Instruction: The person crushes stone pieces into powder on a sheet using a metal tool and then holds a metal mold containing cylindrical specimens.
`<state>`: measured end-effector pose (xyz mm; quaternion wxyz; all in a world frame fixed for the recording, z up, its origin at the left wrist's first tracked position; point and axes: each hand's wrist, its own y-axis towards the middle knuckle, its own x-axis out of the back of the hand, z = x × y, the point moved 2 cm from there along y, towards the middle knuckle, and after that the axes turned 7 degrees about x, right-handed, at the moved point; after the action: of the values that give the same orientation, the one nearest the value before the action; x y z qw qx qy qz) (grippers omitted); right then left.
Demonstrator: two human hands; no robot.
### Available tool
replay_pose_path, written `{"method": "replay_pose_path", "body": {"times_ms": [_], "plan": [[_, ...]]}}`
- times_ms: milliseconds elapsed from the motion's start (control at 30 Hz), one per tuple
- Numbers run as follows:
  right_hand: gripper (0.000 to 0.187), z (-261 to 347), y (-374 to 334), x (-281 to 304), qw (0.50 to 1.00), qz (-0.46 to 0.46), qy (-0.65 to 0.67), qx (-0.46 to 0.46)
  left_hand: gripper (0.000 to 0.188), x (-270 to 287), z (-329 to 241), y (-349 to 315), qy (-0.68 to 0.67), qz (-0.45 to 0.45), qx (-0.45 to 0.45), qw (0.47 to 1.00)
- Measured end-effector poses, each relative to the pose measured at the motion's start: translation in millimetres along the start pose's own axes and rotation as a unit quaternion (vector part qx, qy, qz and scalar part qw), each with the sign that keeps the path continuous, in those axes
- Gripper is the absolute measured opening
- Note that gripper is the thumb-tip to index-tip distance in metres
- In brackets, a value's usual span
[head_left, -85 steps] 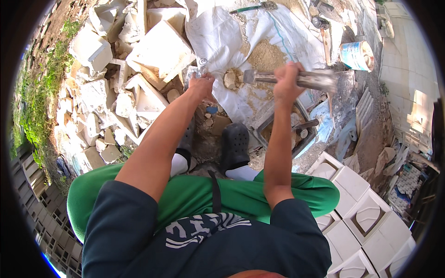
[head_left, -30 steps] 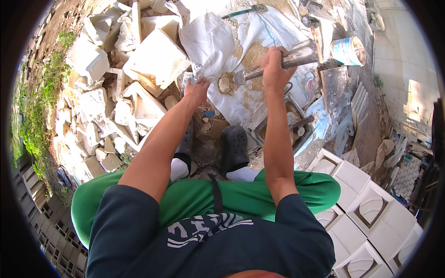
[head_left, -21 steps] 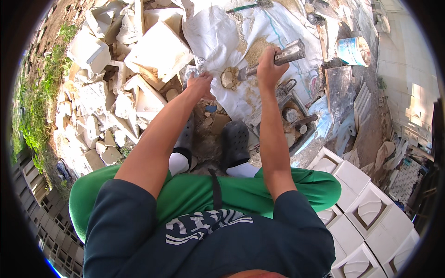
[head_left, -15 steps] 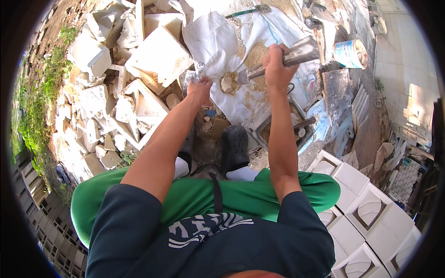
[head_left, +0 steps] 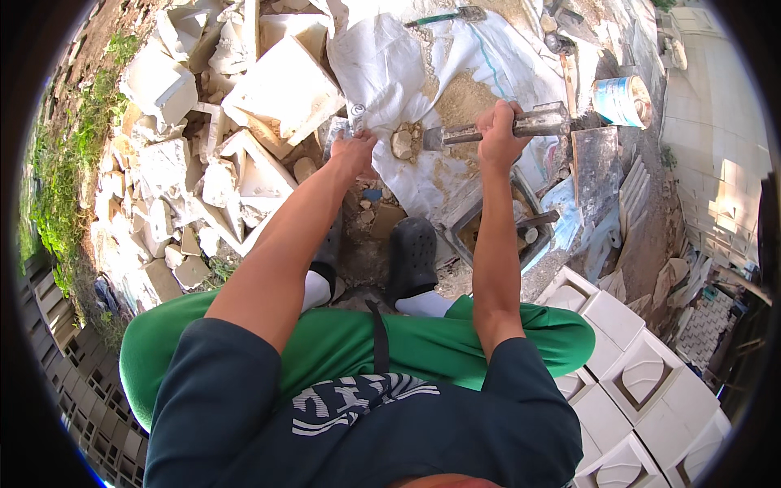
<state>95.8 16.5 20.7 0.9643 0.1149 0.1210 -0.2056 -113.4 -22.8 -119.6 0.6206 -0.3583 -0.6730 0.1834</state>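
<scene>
"How did the right hand point(head_left: 499, 134) stand?"
"Its fingers were wrapped round one blade-ended tool point(head_left: 541, 122), the flat blade pointing to the hand's left and the thick end jutting out on its right."
"And the left hand point(head_left: 354, 154)?"
"That was beside one grey piece point(head_left: 332, 134), its fingers bent. Whether they pinched it, I couldn't tell."
"What lay between the two?"
"One pale lump point(head_left: 402, 145), on a white sheet point(head_left: 382, 73), just right of the left hand and near the blade's edge. One patch of sand point(head_left: 468, 102) spread ahead and left of the right hand."
"Farther out?"
"One container point(head_left: 462, 218) on the near side of the right hand, two dark shoes point(head_left: 413, 256) on the near side of the left, one bucket point(head_left: 620, 101) well to the right hand's right, and one green-handled tool point(head_left: 443, 16) well ahead of both. The broken pale pieces point(head_left: 289, 89) left of the left hand were too jumbled to count."
"Any difference from half a second earlier?"
"The thick end, which had slanted up and away, had dropped nearer level. The left hand had stayed by the grey piece."
</scene>
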Motion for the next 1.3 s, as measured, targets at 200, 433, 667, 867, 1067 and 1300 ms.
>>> {"method": "replay_pose_path", "body": {"times_ms": [200, 433, 667, 867, 1067, 1300], "plan": [[0.028, 85.2, 5.2, -29.1, 0.998, 0.017, 0.043, 0.044, 0.093, 0.2, 4.3, -3.1, 0.005, -0.025, -0.002, 1.000], [0.024, -22.0, -13.8, -25.7, 0.999, 0.019, -0.028, 0.030, 0.091, 7.9, -6.2, 1.7, 0.015, 0.008, 0.000, 1.000], [0.031, 74.7, 0.2, -47.7, 0.999, 0.023, 0.006, 0.025, 0.091, 2.2, 5.4, -3.2, 0.008, 0.005, 0.011, 1.000], [0.025, -4.9, -8.6, -19.9, 0.998, -0.020, -0.036, 0.037, 0.092, 5.8, -0.9, 2.9, -0.008, 0.008, 0.011, 1.000], [0.021, 25.1, 2.2, -31.4, 1.000, 0.008, -0.023, -0.003, 0.091, -6.9, 2.5, 1.6, 0.019, 0.002, 0.034, 0.999], [0.021, 39.5, -2.9, -34.4, 0.999, 0.012, -0.028, 0.032, 0.091, 7.9, -0.7, -1.4, 0.006, 0.022, 0.026, 0.999]]}}
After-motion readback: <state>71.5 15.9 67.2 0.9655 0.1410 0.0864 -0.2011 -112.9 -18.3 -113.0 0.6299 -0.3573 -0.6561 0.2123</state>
